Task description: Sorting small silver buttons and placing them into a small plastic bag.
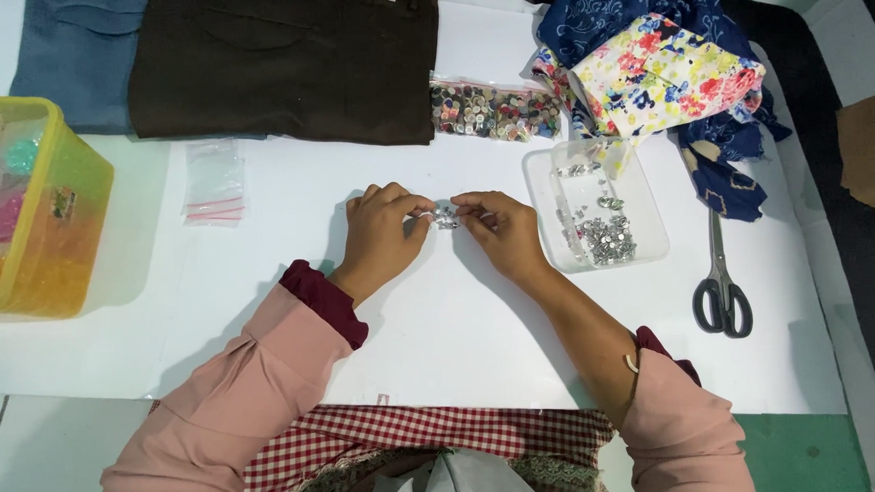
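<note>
My left hand (379, 233) and my right hand (503, 229) meet over the white table sheet (411, 315), fingertips pinched together on a small silvery metal piece (444, 217) held between them. Both arms wear pink sleeves with dark red cuffs. Just right of my right hand stands a clear plastic tray (651, 248) holding several similar small silvery pieces (607, 238).
Scissors (720, 289) lie at the right. A clear bag of mixed buttons (496, 110) sits behind the hands, a small clear zip bag (213, 181) to the left. A yellow plastic box (39, 207) stands far left. Brown (286, 62), blue (77, 60) and floral (664, 73) fabrics lie at the back.
</note>
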